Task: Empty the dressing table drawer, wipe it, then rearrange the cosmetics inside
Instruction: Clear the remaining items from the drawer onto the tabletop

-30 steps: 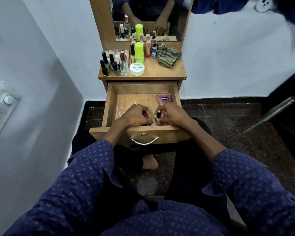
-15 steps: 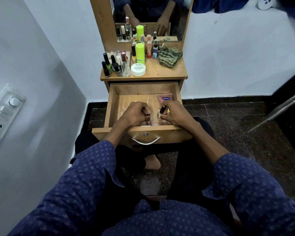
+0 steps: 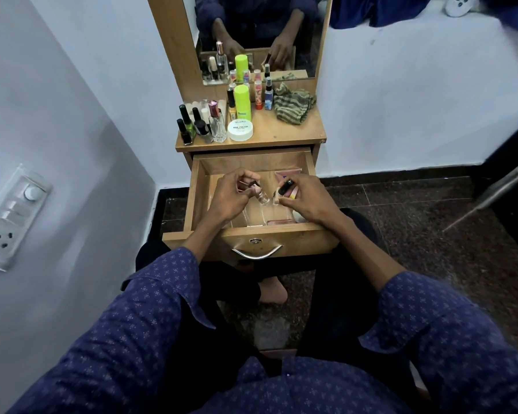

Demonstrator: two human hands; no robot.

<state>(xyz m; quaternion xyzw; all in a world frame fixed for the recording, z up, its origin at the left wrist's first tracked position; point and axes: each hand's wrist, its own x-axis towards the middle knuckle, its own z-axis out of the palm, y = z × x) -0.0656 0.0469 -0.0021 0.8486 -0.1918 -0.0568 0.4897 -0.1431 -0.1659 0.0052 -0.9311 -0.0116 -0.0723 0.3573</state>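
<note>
The wooden drawer (image 3: 281, 237) of the dressing table is pulled open. My left hand (image 3: 231, 195) is raised over it and pinches a small clear glass bottle (image 3: 262, 198). My right hand (image 3: 307, 198) is beside it and grips small bottles (image 3: 284, 189), one with a black cap and one with a yellow part. A pink sachet (image 3: 284, 174) lies at the drawer's back right. A clear plastic case (image 3: 254, 216) and a pink item (image 3: 280, 222) lie near the front wall.
On the table top (image 3: 293, 132) stand nail polish bottles (image 3: 187, 127), a glass perfume bottle (image 3: 217, 124), a lime green bottle (image 3: 243, 103), a white jar (image 3: 240, 130) and a striped cloth (image 3: 293, 107). A mirror (image 3: 257, 34) rises behind. A switch panel (image 3: 12, 216) is on the left wall.
Both hands have lifted from the drawer's front and moved toward its back, each bringing up small bottles; the clear bottle in my left hand is now visible.
</note>
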